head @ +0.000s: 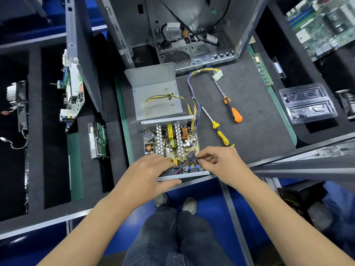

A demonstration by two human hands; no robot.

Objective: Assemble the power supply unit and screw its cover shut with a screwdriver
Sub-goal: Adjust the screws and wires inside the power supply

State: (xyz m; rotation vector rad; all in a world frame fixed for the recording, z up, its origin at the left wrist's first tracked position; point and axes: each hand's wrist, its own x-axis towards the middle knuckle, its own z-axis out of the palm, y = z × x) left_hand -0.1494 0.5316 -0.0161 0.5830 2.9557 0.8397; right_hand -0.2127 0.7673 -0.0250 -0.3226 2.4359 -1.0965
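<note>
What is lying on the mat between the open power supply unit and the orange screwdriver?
In the head view, a yellow screwdriver lies on the mat between the power supply unit and the orange screwdriver, beside the unit's cable bundle.

The left hand (pixel 148 174) covers the near-left corner of the power supply (pixel 171 143); what its fingers (pixel 169 182) hold under the near wall cannot be told. The right hand (pixel 217 161) hides the near-right corner of the board; the wires (pixel 189 161) pinched there run out of sight under its fingers. The tip of the yellow screwdriver (pixel 216 126) handle is hidden behind the right hand. Motherboard (pixel 322 25) at upper right is blurred and cut by the frame edge. Contents of the clear tray (pixel 307 102) are too small to identify. The computer case (pixel 184 31) is cut off at the top.
</note>
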